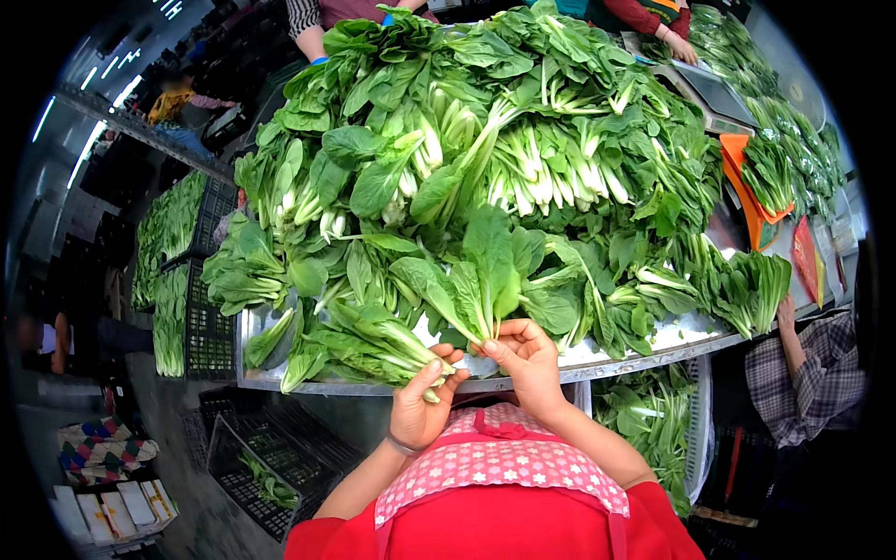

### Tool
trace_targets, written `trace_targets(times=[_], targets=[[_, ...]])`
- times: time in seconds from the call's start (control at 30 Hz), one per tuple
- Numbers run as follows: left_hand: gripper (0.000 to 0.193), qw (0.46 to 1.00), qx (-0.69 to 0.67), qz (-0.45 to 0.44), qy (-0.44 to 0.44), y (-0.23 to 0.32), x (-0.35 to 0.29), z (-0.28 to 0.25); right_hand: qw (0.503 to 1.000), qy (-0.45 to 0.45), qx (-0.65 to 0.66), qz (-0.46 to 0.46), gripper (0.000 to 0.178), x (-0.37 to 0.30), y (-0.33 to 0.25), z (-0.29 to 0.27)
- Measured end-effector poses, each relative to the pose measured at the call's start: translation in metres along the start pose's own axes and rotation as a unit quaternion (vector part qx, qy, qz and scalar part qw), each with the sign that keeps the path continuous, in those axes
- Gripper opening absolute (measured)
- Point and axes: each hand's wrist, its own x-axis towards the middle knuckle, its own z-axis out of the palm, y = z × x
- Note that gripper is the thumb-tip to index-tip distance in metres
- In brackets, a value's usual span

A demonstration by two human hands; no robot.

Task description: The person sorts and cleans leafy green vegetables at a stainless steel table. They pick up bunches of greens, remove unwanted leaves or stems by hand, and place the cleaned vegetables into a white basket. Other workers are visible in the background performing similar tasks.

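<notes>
My left hand is closed round the pale stem ends of a small bunch of leafy greens, whose leaves point up and to the left over the table edge. Between thumb and fingers, my right hand pinches the root end of a leafy green plant, its leaves fanned upward. Both hands are close together at the near edge of the metal table. Beyond them rises a big heap of the same greens, many with white stems toward me.
Black crates of greens stand left of the table. Lower left is another black crate; a white crate sits under the table's right side. A scale and orange strip lie right. Co-workers' hands are near the far edge.
</notes>
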Motion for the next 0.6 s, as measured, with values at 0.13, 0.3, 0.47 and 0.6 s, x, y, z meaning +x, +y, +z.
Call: trace_targets(times=[0.13,0.3,0.47,0.6], targets=[[0.024,0.998,0.053,0.027,0.007,-0.002,0.001,0.019,0.914,-0.010,-0.340,-0.220,0.015,-0.005,0.017,-0.004],[0.028,0.998,0.067,-0.011,-0.014,-0.004,0.008,-0.002,0.788,-0.094,-0.491,-0.360,0.016,-0.007,0.000,0.006],[0.028,0.998,0.014,-0.054,-0.040,-0.001,0.012,-0.003,0.983,-0.031,-0.145,-0.111,0.015,-0.019,0.009,0.016],[0.030,0.995,0.014,-0.052,-0.083,-0.003,0.013,-0.001,0.967,-0.053,-0.238,-0.074,0.019,-0.013,-0.003,0.005]])
